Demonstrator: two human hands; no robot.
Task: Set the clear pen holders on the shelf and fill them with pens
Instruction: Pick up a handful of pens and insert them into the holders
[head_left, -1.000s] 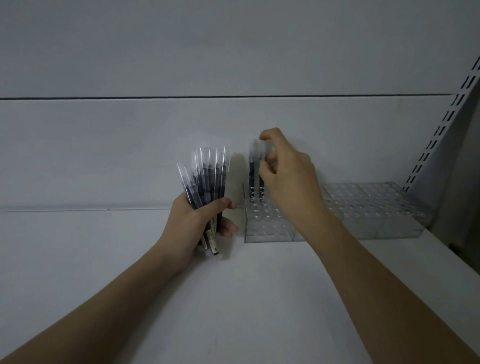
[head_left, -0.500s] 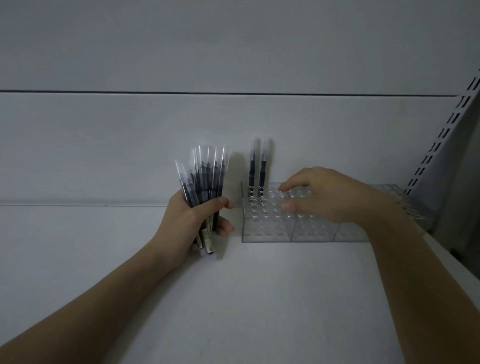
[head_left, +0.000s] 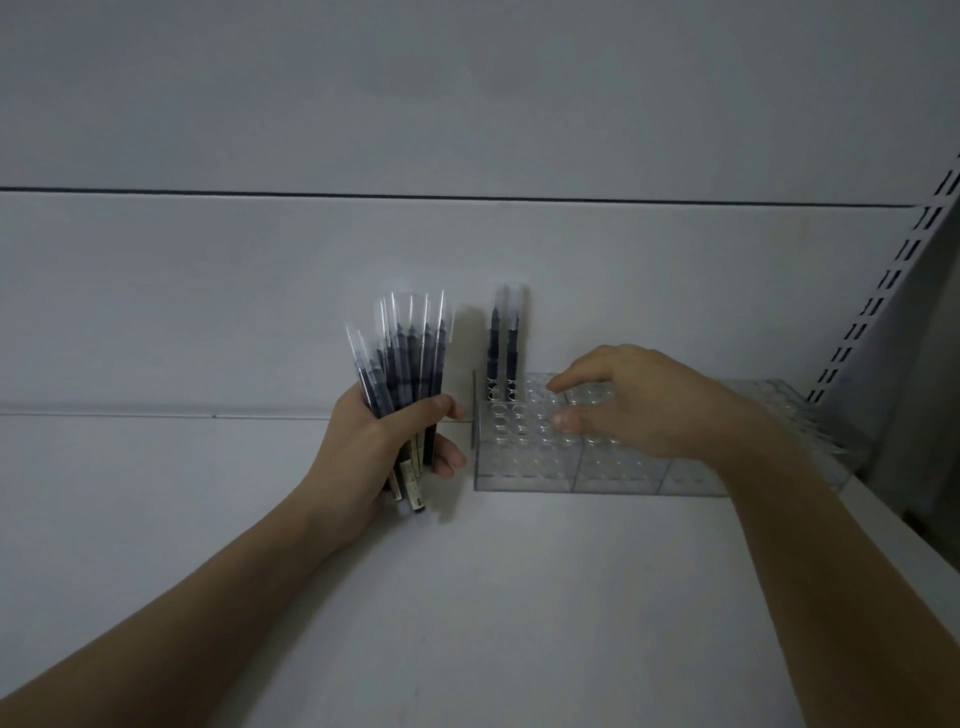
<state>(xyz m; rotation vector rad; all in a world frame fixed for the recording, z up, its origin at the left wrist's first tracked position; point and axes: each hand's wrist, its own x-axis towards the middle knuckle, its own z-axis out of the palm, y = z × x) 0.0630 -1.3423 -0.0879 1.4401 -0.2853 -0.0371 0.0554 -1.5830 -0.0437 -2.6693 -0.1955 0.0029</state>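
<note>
Light, stiff, slippery pens (head_left: 402, 374) clenched in left hand (head_left: 382, 447); right hand (head_left: 631, 402) relaxed over holder (head_left: 524, 447) at three o'clock; best pinched mid-barrel.

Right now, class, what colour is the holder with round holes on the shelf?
Clear, colourless plastic holder; head view.

Shelf (head_left: 467, 597): carries the pen holders, which stand at its back right against the back wall (head_left: 260, 286).
Near holder (head_left: 545, 467): left of the far holder (head_left: 810, 410), the two side by side.
Standing pens (head_left: 503, 353): two, upright in the back-left corner holes of the near holder.
Right hand (head_left: 639, 400): on top of the near holder, right of the standing pens.
Left hand (head_left: 384, 447): just left of the near holder, gripping a bundle of pens (head_left: 405, 358) upright.
Slotted upright (head_left: 883, 291): at the far right, behind the far holder.
</note>
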